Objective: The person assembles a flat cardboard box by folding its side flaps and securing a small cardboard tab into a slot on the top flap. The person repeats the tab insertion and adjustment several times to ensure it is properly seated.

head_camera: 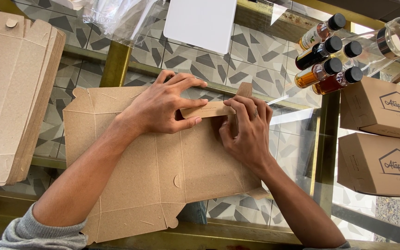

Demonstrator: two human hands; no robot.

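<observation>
A flat brown cardboard box blank (158, 171) lies on a glass tabletop (237, 60) in front of me. My left hand (163, 104) rests on its upper middle, fingers and thumb pinching a folded side flap (209, 109). My right hand (246, 127) presses on the same flap from the right, fingertips on the fold. The flap stands partly raised between both hands. Grey sleeves cover both my forearms near the bottom edge.
A stack of flat box blanks (15, 92) lies at the left. Two folded brown boxes (378, 134) sit at the right. Several small dark-capped bottles (325, 60) and a clear glass carafe (390, 44) lie at the upper right. A white board (200, 23) and clear plastic bag (112, 16) are at the top.
</observation>
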